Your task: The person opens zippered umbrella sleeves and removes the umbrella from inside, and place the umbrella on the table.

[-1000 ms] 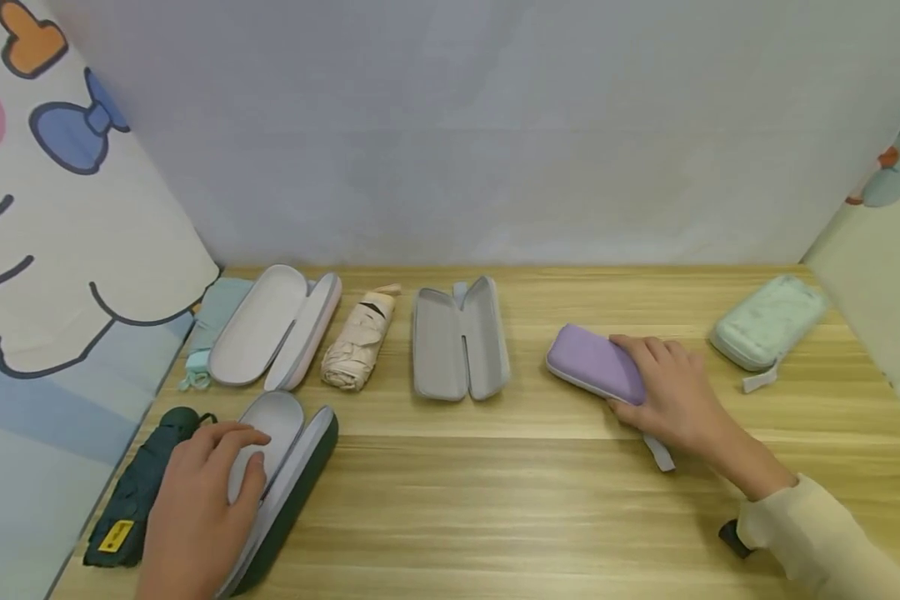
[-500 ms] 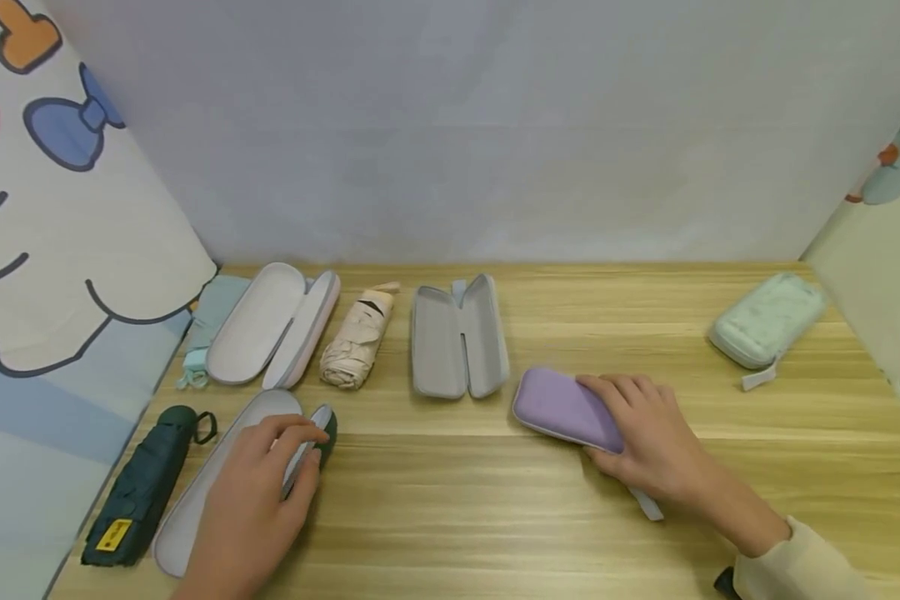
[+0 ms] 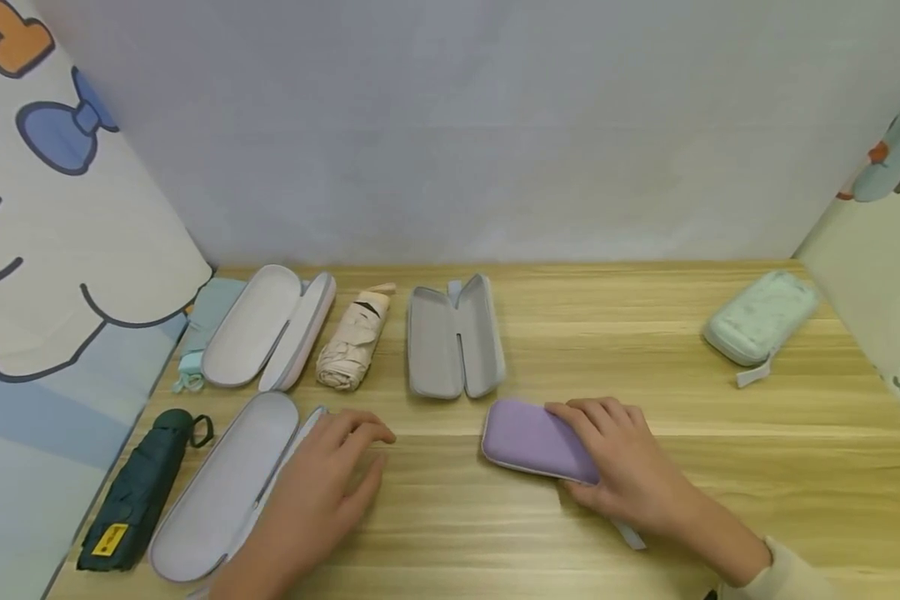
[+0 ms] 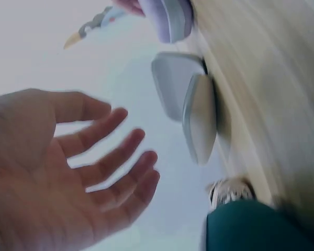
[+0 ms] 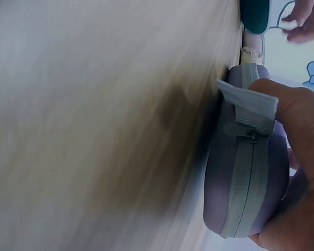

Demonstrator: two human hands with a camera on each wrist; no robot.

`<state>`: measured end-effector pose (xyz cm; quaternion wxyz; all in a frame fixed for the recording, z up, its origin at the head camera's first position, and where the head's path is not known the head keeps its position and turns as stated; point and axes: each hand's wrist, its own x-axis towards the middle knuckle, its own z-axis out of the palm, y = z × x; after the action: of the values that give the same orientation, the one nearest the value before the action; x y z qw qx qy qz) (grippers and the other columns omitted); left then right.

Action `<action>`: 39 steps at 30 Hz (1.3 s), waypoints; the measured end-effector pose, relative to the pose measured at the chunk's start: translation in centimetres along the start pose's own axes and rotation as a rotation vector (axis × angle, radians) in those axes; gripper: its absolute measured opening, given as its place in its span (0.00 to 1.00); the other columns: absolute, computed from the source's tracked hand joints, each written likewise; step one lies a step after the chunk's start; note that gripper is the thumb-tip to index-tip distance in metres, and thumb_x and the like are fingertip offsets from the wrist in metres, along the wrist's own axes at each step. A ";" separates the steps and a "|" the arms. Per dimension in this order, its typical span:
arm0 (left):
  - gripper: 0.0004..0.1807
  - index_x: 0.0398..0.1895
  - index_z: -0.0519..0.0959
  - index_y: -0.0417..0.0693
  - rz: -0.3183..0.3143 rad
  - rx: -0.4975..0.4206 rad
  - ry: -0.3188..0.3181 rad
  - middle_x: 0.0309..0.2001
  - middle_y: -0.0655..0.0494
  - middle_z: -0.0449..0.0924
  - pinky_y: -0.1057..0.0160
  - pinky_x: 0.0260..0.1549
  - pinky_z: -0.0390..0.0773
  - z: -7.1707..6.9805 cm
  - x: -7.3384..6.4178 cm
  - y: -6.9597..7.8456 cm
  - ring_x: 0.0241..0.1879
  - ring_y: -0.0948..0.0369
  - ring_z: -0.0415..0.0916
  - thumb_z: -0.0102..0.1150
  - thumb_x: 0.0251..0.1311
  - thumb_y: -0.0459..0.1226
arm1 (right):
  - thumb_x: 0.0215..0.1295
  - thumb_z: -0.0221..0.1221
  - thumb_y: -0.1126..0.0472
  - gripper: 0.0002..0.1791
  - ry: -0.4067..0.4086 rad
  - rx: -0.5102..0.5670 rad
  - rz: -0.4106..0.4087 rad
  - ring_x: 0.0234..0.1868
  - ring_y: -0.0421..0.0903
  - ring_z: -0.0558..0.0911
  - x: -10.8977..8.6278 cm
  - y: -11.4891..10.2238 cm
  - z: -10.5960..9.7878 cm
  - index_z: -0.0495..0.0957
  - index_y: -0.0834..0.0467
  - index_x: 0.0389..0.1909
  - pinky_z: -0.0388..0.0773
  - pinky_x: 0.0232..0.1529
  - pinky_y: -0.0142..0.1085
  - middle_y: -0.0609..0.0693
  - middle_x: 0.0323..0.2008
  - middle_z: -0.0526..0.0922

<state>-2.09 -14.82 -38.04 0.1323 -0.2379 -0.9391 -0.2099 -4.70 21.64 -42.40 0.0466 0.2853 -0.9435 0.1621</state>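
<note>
My right hand [image 3: 622,467] grips the closed purple zippered case [image 3: 528,442] by its right end, thumb on the near side and fingers over the far side. In the right wrist view, a grey zip runs along the case's edge, and its pale pull tab [image 5: 251,102] sticks out near the thumb. Whether the case touches the table is unclear. My left hand [image 3: 322,483] holds nothing; its fingers are loosely bent, apart from the purple case. Beneath it lies an opened long case [image 3: 225,492] with a pale lining, dark green outside [image 4: 256,227], partly hidden by the hand.
A dark green folded umbrella [image 3: 138,492] lies at the left. Behind are a pale teal umbrella [image 3: 213,312], an opened pinkish case [image 3: 251,329], a beige folded umbrella [image 3: 354,342] and an opened grey case [image 3: 456,342]. A mint zippered case [image 3: 761,317] lies far right.
My right hand has brought the purple case leftward and nearer to me. My left hand has moved right across the opened green case, from its left half past its right half.
</note>
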 end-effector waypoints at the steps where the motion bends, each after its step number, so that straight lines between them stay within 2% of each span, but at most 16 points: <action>1: 0.14 0.47 0.83 0.54 0.022 -0.010 -0.035 0.50 0.59 0.81 0.53 0.51 0.80 0.3 0.2 0.1 0.51 0.59 0.78 0.72 0.59 0.33 | 0.46 0.78 0.49 0.50 0.000 0.001 -0.010 0.61 0.52 0.75 0.0 -0.2 0.1 0.68 0.53 0.73 0.68 0.57 0.51 0.51 0.61 0.79; 5: 0.16 0.54 0.81 0.56 0.101 -0.087 -0.201 0.56 0.61 0.77 0.55 0.55 0.81 1.5 0.7 0.8 0.57 0.61 0.75 0.70 0.64 0.37 | 0.45 0.79 0.47 0.51 -0.006 -0.002 -0.045 0.61 0.51 0.75 0.1 -1.0 0.5 0.69 0.52 0.73 0.69 0.59 0.51 0.50 0.61 0.79; 7: 0.17 0.56 0.80 0.57 0.126 -0.115 -0.254 0.59 0.61 0.76 0.56 0.56 0.81 2.1 1.0 1.1 0.59 0.62 0.74 0.69 0.66 0.38 | 0.46 0.79 0.45 0.51 -0.009 0.004 -0.051 0.61 0.50 0.75 0.2 -1.4 0.7 0.69 0.52 0.73 0.70 0.59 0.51 0.50 0.62 0.79; 13: 0.22 0.62 0.78 0.60 0.173 -0.111 -0.303 0.64 0.60 0.74 0.56 0.61 0.79 3.0 1.9 1.6 0.63 0.60 0.72 0.70 0.66 0.41 | 0.45 0.79 0.46 0.49 0.000 0.027 -0.076 0.61 0.49 0.75 0.8 -2.3 1.3 0.71 0.50 0.71 0.70 0.59 0.50 0.47 0.62 0.80; 18: 0.23 0.62 0.78 0.61 0.210 -0.077 -0.364 0.68 0.57 0.71 0.52 0.65 0.77 4.1 2.4 1.9 0.68 0.57 0.70 0.70 0.66 0.46 | 0.46 0.79 0.46 0.49 -0.003 0.024 -0.122 0.62 0.50 0.76 1.4 -3.0 1.7 0.71 0.50 0.71 0.71 0.60 0.51 0.45 0.63 0.80; 23: 0.25 0.62 0.76 0.62 0.216 -0.089 -0.393 0.71 0.51 0.70 0.49 0.65 0.77 5.2 2.8 2.0 0.71 0.52 0.69 0.72 0.64 0.48 | 0.49 0.78 0.46 0.49 -0.022 0.025 -0.131 0.64 0.51 0.75 1.8 -3.5 1.9 0.70 0.51 0.73 0.71 0.63 0.53 0.45 0.65 0.78; 29: 0.28 0.63 0.74 0.62 0.214 -0.085 -0.403 0.72 0.51 0.71 0.48 0.64 0.78 6.0 3.1 2.0 0.71 0.52 0.70 0.73 0.62 0.48 | 0.51 0.78 0.46 0.49 -0.065 0.099 -0.081 0.66 0.52 0.74 1.9 -3.7 1.8 0.69 0.52 0.74 0.71 0.63 0.56 0.48 0.67 0.78; 34: 0.29 0.62 0.75 0.61 0.219 -0.083 -0.378 0.67 0.53 0.76 0.49 0.62 0.79 6.0 3.5 1.7 0.67 0.53 0.75 0.75 0.59 0.49 | 0.50 0.79 0.47 0.50 -0.099 0.186 -0.026 0.68 0.53 0.73 2.1 -3.5 1.5 0.69 0.54 0.74 0.71 0.63 0.57 0.51 0.67 0.77; 39: 0.31 0.62 0.76 0.59 0.196 -0.071 -0.361 0.62 0.56 0.81 0.52 0.60 0.80 5.5 3.9 1.3 0.61 0.56 0.80 0.75 0.57 0.52 | 0.54 0.78 0.49 0.48 -0.087 0.286 -0.001 0.69 0.55 0.71 2.0 -2.5 1.0 0.68 0.54 0.74 0.73 0.66 0.58 0.53 0.68 0.75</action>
<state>-5.56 -9.77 -41.04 -0.0267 -0.3665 -0.9119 -0.1828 -4.93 18.28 -42.27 -0.0353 0.2965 -0.9117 0.2824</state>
